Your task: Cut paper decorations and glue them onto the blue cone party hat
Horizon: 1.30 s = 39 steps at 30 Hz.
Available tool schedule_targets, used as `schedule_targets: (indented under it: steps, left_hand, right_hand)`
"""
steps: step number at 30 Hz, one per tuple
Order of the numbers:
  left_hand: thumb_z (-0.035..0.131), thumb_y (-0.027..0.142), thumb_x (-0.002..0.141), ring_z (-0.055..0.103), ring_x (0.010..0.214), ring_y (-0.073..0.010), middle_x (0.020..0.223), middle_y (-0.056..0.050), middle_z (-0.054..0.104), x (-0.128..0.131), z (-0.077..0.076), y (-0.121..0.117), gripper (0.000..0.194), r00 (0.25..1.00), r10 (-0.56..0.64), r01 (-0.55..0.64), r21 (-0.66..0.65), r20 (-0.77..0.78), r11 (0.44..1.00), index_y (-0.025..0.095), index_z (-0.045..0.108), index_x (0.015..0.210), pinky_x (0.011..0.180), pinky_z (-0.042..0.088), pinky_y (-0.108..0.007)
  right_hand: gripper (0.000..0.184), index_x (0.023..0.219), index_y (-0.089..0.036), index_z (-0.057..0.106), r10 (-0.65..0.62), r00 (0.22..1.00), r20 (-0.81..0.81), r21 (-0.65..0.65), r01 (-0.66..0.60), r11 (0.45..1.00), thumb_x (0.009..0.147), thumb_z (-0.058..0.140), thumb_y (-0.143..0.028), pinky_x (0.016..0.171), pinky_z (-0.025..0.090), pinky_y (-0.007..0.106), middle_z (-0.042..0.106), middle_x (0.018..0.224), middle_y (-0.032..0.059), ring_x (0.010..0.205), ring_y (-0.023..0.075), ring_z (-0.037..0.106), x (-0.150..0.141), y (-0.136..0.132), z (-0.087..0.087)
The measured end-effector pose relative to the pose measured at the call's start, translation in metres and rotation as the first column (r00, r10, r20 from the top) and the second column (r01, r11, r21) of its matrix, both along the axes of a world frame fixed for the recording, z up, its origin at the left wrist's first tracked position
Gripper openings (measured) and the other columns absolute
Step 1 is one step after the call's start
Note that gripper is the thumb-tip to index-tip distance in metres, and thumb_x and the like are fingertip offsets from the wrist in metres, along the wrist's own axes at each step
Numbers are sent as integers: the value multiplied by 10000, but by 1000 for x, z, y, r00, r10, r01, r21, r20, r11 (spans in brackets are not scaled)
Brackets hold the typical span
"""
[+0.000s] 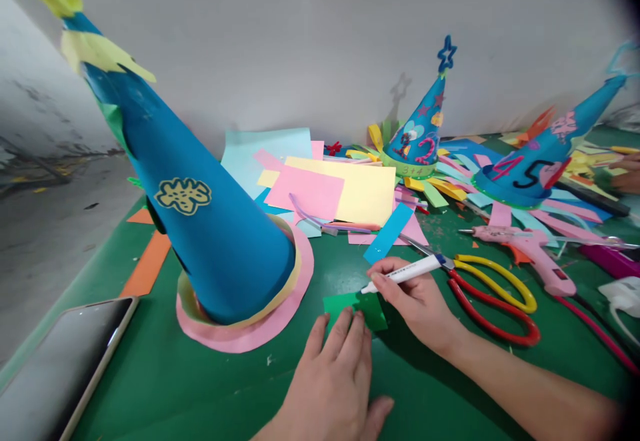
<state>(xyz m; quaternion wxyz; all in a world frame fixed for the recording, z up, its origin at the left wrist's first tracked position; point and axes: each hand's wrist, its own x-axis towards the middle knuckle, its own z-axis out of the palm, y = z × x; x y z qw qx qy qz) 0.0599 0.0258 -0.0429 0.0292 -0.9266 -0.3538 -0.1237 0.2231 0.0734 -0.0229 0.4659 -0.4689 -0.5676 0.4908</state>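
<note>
My right hand [415, 301] grips a white marker pen [407, 273], its tip at the upper edge of a small green paper piece [373, 311]. Fingers stretched out, my left hand [333, 374] lies flat with its fingertips on the lower part of that paper. To the left of both hands stands a tall blue paper cone hat [215, 227] with a pink and yellow brim, a yellow loop on its tip and a flower-like drawing on its side. Just beyond the right hand is a blue paper strip [390, 233].
Scissors [493, 287] with red and yellow handles and a pink glue gun [530, 244] lie on the right. A phone [70, 367] rests at the left. Coloured paper sheets [365, 187] and two decorated cone hats [420, 127] are at the back. Another person's hand [627, 174] shows far right.
</note>
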Motion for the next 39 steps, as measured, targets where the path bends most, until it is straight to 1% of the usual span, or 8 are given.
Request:
schedule_targets:
  steps: [4,9,16,21,27,30,35,39]
  left_hand:
    - [288,501,828,483,1076,-323,1155,-159,573,4,0,-1,567,1000,-3,3,-42,-18,999,93,572,1099,864,379,-491]
    - [302,491,830,447,1119,-317,1207,-146,536,1,-2,-4,548,1000,27,-26,-72,5,997,107,540,1139,905,347,-504]
    - [327,421,853,398,1169,-297,1269,-130,481,-2,12,-5,483,998,55,-55,-132,-2,990,129,472,1210,932,339,-489]
    - [308,431,857,403,1166,-301,1258,-129,493,1,14,-6,495,999,45,-47,-139,-13,989,119,487,1197,932,334,-499]
    - [304,470,838,400,1156,-343,1236,-167,503,5,12,-4,563,999,29,-34,-180,-35,983,65,518,1165,913,326,-546]
    - [314,486,831,400,1158,-336,1239,-167,500,4,8,-3,576,999,0,-9,-201,-45,980,71,503,1183,911,335,-525]
    - [297,512,827,400,1153,-336,1242,-169,497,1,-1,0,604,999,-15,7,-172,-48,985,77,482,1202,913,322,-514]
    - [297,506,835,427,1133,-324,1231,-159,510,-1,7,1,585,997,-41,29,-158,-70,987,86,496,1191,897,346,-477]
  right_hand:
    - [139,753,-198,483,12,1000,17,12,-12,1000,812,516,-319,453,271,215,377,601,-60,510,84,332,0,-1,0]
    - [138,769,-197,477,21,999,46,60,-24,998,827,493,-321,460,274,217,381,609,-59,516,84,336,-1,-1,-5]
    - [165,763,-203,464,2,998,58,104,-9,995,850,444,-342,454,272,224,384,612,-56,506,88,330,-2,-2,-8]
    - [166,772,-197,465,7,998,64,91,-13,996,852,441,-340,439,262,224,370,591,-60,490,85,322,-2,-3,-7]
    - [147,768,-197,481,6,997,81,88,-13,996,849,459,-317,459,274,217,379,611,-55,513,83,333,-1,-4,-5]
    - [145,772,-202,483,18,995,98,81,-26,996,853,449,-316,467,281,217,384,614,-53,525,88,339,-2,-4,-5]
    - [148,802,-206,469,36,997,75,36,-39,999,856,436,-340,469,281,220,383,619,-53,527,94,333,-1,-4,-6]
    - [169,807,-202,462,43,998,50,10,-44,999,853,434,-363,457,269,224,374,602,-57,512,94,322,1,-4,-5]
